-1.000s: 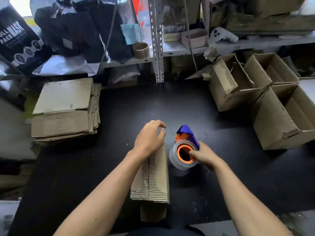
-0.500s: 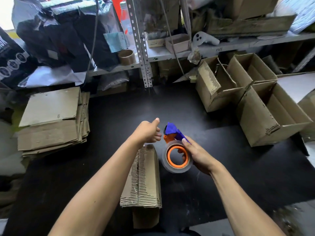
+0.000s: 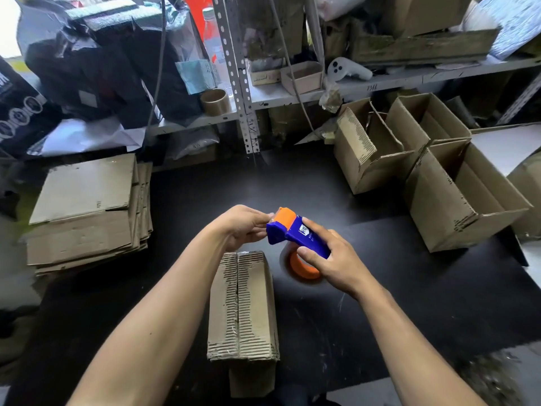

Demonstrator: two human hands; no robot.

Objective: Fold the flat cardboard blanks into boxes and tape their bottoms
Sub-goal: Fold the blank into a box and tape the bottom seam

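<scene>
Right hand [image 3: 336, 259] gripping tape dispenser [image 3: 298, 235], left hand [image 3: 246, 227] pinching its front, folded box [image 3: 243, 306] below, flat blanks [image 3: 85, 212] left

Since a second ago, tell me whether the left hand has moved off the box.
Yes. The left hand has left the folded box, lifting past its far end toward the tape dispenser held by the right hand; its fingers now pinch at the dispenser's front.

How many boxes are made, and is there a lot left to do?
Three open boxes stand finished at the right. One folded box sits in front, its bottom seam untaped. The right hand holds the tape dispenser while the left hand pinches at its front end. A stack of flat blanks waits.
</scene>
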